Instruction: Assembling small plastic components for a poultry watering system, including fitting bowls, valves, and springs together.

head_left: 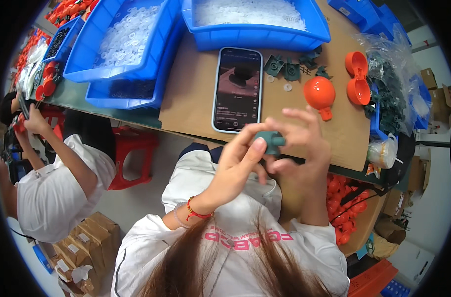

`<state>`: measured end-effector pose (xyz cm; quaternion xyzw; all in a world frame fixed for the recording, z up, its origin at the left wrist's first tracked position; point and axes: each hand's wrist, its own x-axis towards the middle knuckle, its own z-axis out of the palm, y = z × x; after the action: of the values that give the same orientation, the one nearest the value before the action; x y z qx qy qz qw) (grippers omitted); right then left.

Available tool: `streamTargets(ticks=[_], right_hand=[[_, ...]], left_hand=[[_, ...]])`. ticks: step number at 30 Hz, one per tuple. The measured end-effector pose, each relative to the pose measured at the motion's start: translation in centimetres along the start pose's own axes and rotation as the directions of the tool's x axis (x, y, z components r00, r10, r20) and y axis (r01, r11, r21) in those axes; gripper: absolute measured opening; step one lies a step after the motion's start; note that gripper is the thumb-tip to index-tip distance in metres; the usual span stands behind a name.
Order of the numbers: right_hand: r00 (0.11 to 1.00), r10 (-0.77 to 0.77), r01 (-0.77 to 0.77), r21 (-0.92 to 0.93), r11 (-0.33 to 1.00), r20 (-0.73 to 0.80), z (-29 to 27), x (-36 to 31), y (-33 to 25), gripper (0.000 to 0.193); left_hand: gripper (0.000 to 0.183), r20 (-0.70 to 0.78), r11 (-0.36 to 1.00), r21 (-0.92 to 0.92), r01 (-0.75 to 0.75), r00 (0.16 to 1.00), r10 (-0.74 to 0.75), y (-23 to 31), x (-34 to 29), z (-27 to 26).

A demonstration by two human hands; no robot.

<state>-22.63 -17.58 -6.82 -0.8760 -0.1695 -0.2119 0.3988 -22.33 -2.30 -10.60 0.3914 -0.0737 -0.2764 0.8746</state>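
Over the table's front edge, my left hand (235, 166) pinches a dark green plastic part (269, 142) between thumb and fingers. The part has a blocky body with a short round stub pointing right. Close beside it, my right hand (307, 148) has its fingers spread and somewhat blurred, with nothing visible in them. Beyond my hands, a phone (237, 89) with a lit screen lies on the cardboard. Similar dark green parts (291, 71) sit right of the phone. Near them are a small white washer (287, 87) and a round orange plastic piece (319, 94).
Blue bins of translucent washers (151, 54) and small white pieces (265, 38) stand at the back. An opened orange two-cup piece (358, 79) and bagged green parts (386, 94) lie right. Orange pieces (342, 210) fill a box below. A co-worker (62, 183) works left, near a red stool (133, 158).
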Motion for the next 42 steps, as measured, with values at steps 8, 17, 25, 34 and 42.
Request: streamTargets(ticks=[8,17,25,34,42], right_hand=[[0.977,0.165,-0.214,-0.543,0.812,-0.138,2.4,2.9,4.2,0.012],[0.934,0.341,-0.356,-0.348,0.867,-0.106,1.5,2.5,4.0,0.008],[0.976,0.093,-0.18,-0.492,0.852,-0.195,2.0,1.6,4.8,0.004],[0.995,0.087,-0.1,-0.609,0.787,-0.051,1.4,2.3,4.4,0.006],[0.989,0.064,0.048,-0.709,0.704,0.13,1.3,2.1,3.4,0.008]], left_hand=[[0.019,-0.129,0.986,0.044,-0.161,0.978,0.166,1.1,-0.5,-1.4],[0.021,-0.124,0.925,0.236,-0.299,0.934,0.334,1.6,-0.7,-1.7],[0.018,-0.169,0.898,0.285,-0.337,0.904,0.393,1.4,-0.5,-1.6],[0.029,-0.211,0.966,-0.259,-0.006,0.976,-0.051,1.8,-0.3,-1.1],[0.032,-0.163,0.95,-0.306,0.059,0.98,-0.113,2.1,-0.2,-0.4]])
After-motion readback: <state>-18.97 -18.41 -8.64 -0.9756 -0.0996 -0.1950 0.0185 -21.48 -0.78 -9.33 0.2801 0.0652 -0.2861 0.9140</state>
